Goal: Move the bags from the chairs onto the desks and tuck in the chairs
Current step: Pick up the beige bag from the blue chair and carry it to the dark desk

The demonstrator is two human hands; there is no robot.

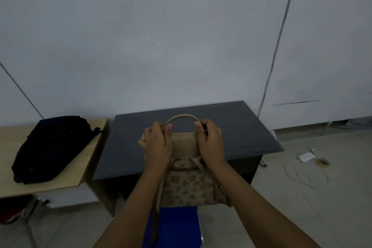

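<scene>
A tan backpack [186, 185] with a flower print hangs upright above the blue chair [177, 225], in front of the dark grey desk [241, 131]. My left hand [157, 147] grips its top at the left end of the looped handle, and my right hand [211, 143] grips the right end. The bag's bottom edge is level with the chair's top; I cannot tell whether they touch. A black bag [50, 147] lies flat on the light wooden desk [84, 167] at the left.
A red chair [12, 209] sits partly under the wooden desk at the lower left. White cables [306, 175], a small white box and a tape roll [323, 161] lie on the floor to the right. A pale wall stands behind both desks.
</scene>
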